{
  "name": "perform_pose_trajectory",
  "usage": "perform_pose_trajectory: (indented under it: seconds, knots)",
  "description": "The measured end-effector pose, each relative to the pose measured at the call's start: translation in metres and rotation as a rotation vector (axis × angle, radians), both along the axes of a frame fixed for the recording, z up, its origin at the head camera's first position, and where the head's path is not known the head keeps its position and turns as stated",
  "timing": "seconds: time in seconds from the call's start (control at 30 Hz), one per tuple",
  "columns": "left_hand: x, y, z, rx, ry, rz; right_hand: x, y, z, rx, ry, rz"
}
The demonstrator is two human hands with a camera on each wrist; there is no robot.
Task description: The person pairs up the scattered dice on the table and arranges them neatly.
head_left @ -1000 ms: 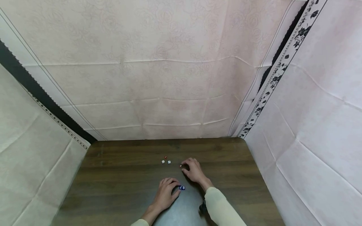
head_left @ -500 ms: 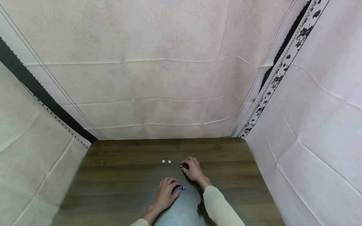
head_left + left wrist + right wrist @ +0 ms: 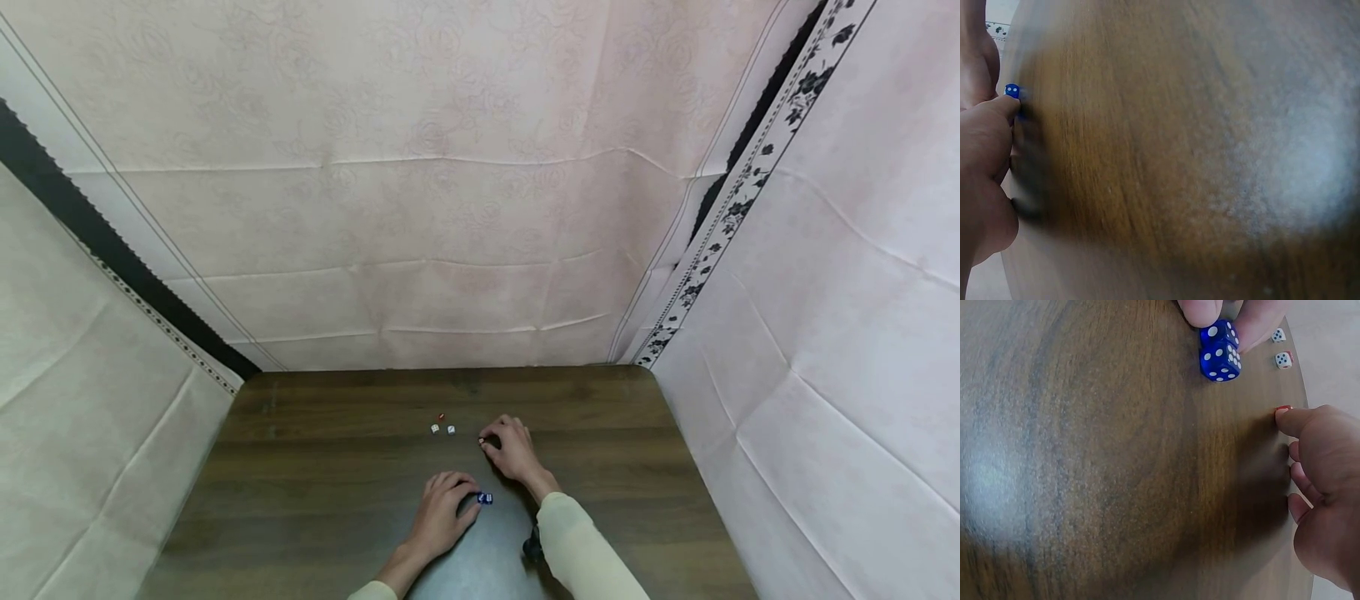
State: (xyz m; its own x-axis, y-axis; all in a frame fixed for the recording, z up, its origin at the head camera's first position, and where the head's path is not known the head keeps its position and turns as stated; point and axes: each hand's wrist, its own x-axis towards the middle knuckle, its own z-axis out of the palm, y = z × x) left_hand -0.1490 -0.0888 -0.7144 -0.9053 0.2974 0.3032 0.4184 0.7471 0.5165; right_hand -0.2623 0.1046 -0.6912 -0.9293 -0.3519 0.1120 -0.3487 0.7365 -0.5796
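Note:
Two blue dice with white pips (image 3: 1220, 361) sit side by side, touching, on the wooden table. My left hand (image 3: 441, 512) pinches the nearer-to-it blue die between thumb and finger. In the left wrist view one blue die (image 3: 1012, 90) shows past the thumb. Farther forward and to the right, my right hand (image 3: 513, 452) pinches a small red die (image 3: 1283, 408) at the table's surface. Most of that die is hidden by the thumb. Left of the right hand lie two white dice (image 3: 451, 430) and another red die (image 3: 441, 416), touched by neither hand.
The brown wooden table (image 3: 315, 467) ends at a back edge against a pale hanging cloth (image 3: 465, 250). More pale cloth hangs at both sides. A dark object (image 3: 532, 546) shows at the right wrist, beside the sleeve.

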Motion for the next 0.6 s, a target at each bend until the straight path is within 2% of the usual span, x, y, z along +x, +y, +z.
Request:
perform_pose_trajectory:
  seconds: [0.4, 0.6]
  knots:
    - [0.000, 0.001, -0.002, 0.007, 0.013, -0.005, 0.003, 0.004, -0.004, -0.030, -0.014, -0.019]
    - [0.000, 0.000, -0.002, 0.001, 0.011, -0.004, 0.008, 0.013, -0.004, -0.085, -0.006, -0.017]
